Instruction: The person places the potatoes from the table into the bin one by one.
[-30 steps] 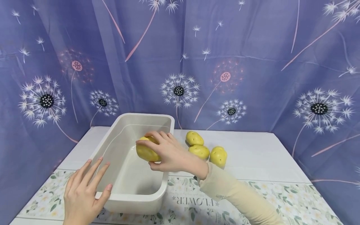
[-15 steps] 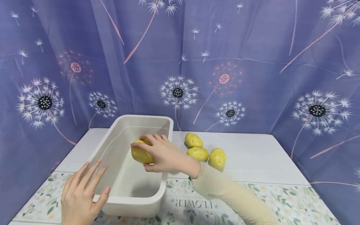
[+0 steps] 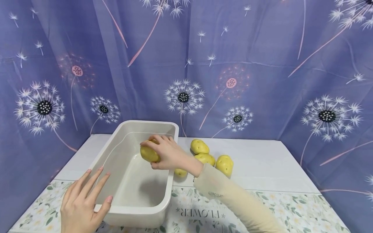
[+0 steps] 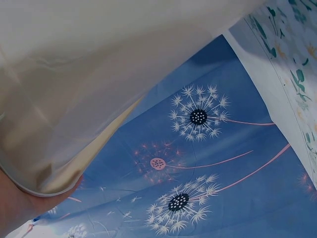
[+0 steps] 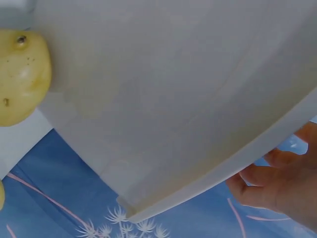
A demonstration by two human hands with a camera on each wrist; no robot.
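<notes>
My right hand (image 3: 172, 153) grips a yellow potato (image 3: 149, 153) from above, thumb on its near side and fingers curled over its far side. Potato and hand are over the inside of a white plastic basin (image 3: 137, 209), with the forearm crossing its right rim. Against the basin's near left corner lies my left hand (image 3: 83, 204), fingers straight and spread over the rim. In the left wrist view, part of that hand (image 4: 29, 210) touches the basin's edge. The right wrist view shows my right hand (image 5: 282, 183) past the basin rim; the held potato is hidden there.
To the right of the basin several more potatoes rest on the white table (image 3: 256, 165): one at the back (image 3: 199, 146), one at the right (image 3: 224, 165), another (image 3: 180, 172) partly under my wrist. A floral mat (image 3: 291, 207) lines the front; a purple dandelion curtain (image 3: 262, 64) encloses the back.
My right hand has shifted left with the potato, then risen slightly, uncovering another potato below the wrist. My left hand stays at the basin's corner. The head view has tilted slightly.
</notes>
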